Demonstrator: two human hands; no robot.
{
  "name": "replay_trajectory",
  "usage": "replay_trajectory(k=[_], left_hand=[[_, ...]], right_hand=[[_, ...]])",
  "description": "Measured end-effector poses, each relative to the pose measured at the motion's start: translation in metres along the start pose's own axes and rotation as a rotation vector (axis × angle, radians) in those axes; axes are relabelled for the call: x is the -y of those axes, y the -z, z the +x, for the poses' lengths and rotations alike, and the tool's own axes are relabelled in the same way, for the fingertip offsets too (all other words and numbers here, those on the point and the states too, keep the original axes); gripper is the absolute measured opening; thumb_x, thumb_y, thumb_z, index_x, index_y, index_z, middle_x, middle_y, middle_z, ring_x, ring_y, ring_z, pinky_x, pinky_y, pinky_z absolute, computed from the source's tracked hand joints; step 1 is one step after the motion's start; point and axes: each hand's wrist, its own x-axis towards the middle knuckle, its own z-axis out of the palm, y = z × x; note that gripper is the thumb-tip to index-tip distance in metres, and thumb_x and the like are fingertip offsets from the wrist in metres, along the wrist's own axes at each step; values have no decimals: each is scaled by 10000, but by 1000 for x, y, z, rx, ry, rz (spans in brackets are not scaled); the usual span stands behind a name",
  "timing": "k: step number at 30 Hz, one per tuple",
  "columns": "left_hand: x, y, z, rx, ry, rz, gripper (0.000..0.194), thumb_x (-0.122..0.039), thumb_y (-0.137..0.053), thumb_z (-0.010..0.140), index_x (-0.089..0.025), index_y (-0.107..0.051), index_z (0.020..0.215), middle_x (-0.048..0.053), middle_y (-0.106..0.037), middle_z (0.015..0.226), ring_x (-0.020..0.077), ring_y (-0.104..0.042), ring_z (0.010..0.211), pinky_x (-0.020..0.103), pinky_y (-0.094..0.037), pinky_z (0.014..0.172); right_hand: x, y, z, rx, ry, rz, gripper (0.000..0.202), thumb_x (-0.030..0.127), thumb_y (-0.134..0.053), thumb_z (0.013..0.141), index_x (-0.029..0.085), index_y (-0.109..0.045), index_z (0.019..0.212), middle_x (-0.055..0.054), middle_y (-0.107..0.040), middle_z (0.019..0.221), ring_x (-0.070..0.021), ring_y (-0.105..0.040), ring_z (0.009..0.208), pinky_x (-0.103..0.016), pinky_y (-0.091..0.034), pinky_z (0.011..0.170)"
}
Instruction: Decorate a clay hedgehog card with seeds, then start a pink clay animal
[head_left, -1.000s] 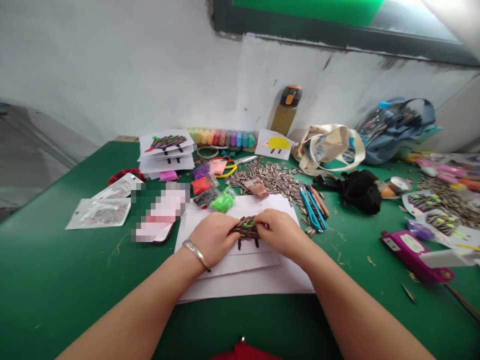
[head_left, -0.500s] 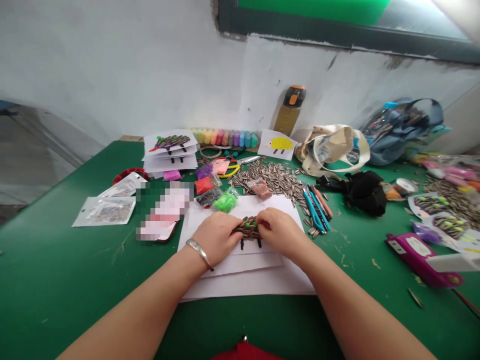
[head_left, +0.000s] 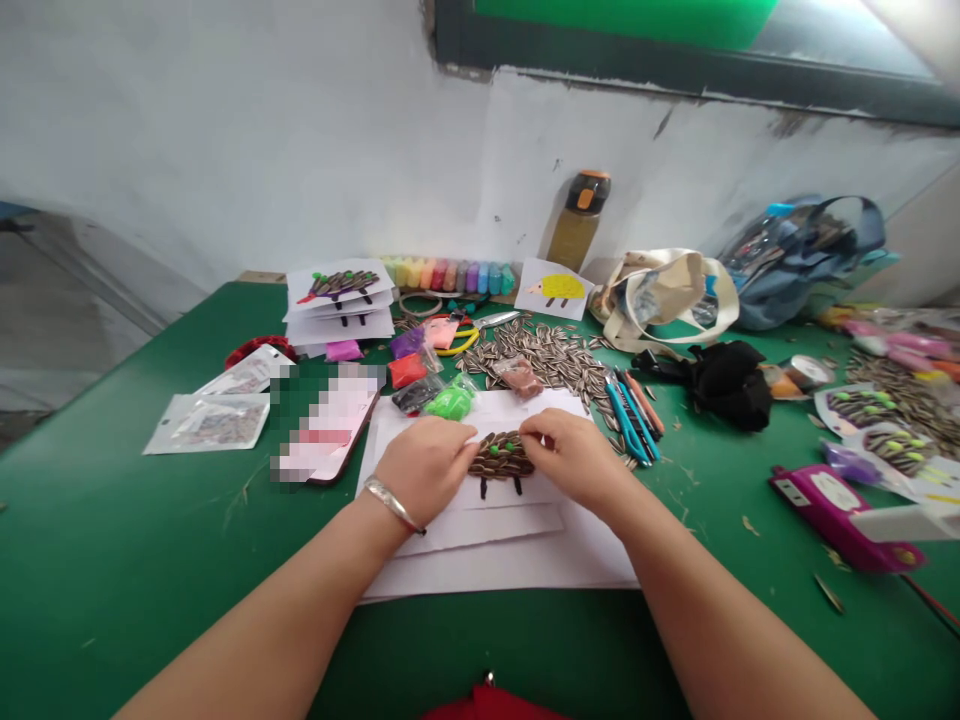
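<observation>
On white paper in front of me lies an animal picture (head_left: 501, 460), its oval body covered in overlapping sunflower seeds, with small green dots on top and two black legs below. My left hand (head_left: 429, 462), with a silver bangle at the wrist, touches the left end of the seed body, thumb and fingers drawn together. At the right end my right hand (head_left: 568, 452) has its fingers bent in a pinch against the upper edge. Anything between the fingertips of either hand is hidden. Stacked white sheets (head_left: 510, 570) lie underneath.
Behind the paper are loose sunflower seeds (head_left: 551, 350) and a green clay packet (head_left: 452, 398). Blue scissors (head_left: 630, 420) lie to the right, a phone (head_left: 337, 425) to the left. A bottle (head_left: 579, 220) stands by the wall. Finished pictures (head_left: 341, 290) are stacked at back left.
Both hands have shifted slightly outward, the right one to the right along the seed body. More of the body and its green dots shows between them.
</observation>
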Motion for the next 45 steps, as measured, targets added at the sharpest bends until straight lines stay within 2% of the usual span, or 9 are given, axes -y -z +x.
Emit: replay_trajectory(k=[4,7,11,17,25,31,36,42,45], left_hand=[[17,-2,3,-259,29,67,235,-251,-484,883,-145,-641,1022,100,-693,993,236,-610,943,389,-451,882],[30,-7,6,-189,94,132,328,-279,-546,840,-129,-608,1125,137,-644,1148,276,-556,1079,442,-395,971],[36,-14,6,-52,219,161,362,-279,-580,806,-177,-599,1152,103,-661,1125,268,-565,1039,440,-410,932],[32,-10,5,-132,252,174,336,-212,-561,811,-209,-611,1143,70,-663,1144,276,-558,1055,446,-410,920],[14,2,4,-311,23,-4,332,-186,-524,856,-182,-577,1183,100,-636,1162,254,-558,1086,456,-438,943],[12,-4,4,-276,-48,-50,336,-146,-484,864,-166,-560,1191,120,-628,1141,257,-561,1083,472,-458,947],[5,-4,2,-294,-88,-102,362,-123,-463,876,-183,-532,1226,111,-606,1179,236,-560,1093,449,-470,956],[-3,-3,0,-287,-126,-135,397,-99,-462,873,-197,-515,1253,111,-592,1198,238,-551,1103,449,-473,951],[-2,-4,1,-325,-128,-113,389,-101,-474,875,-189,-518,1251,118,-592,1196,236,-553,1098,439,-474,953]], right_hand=[[-2,7,-1,-96,12,10,173,150,-473,805,199,-609,710,-3,-583,715,-137,-499,689,-251,-332,631],[0,7,-1,-102,20,10,185,147,-464,810,201,-600,696,-3,-569,705,-138,-492,676,-253,-328,623],[4,7,-3,-102,34,12,192,146,-460,818,203,-594,694,-6,-561,704,-141,-489,672,-257,-329,626],[4,8,-4,-135,41,13,195,150,-461,832,200,-598,702,-10,-566,702,-147,-500,690,-262,-342,637],[0,0,-2,-235,57,159,224,188,-481,849,192,-643,1005,-52,-643,904,-175,-569,845,-291,-429,738],[4,-9,-2,-239,-7,315,322,241,-516,839,211,-581,1153,-64,-638,1032,-151,-597,787,-280,-473,669],[8,-8,-2,-239,-12,416,264,226,-516,833,211,-564,1092,-52,-625,1047,-131,-600,774,-276,-483,715],[15,-7,-3,-201,-56,514,87,214,-529,810,215,-531,897,22,-578,756,-119,-559,667,-242,-446,624],[17,-11,-3,-193,-58,559,100,217,-515,822,216,-566,908,18,-592,741,-121,-555,659,-244,-441,611]])
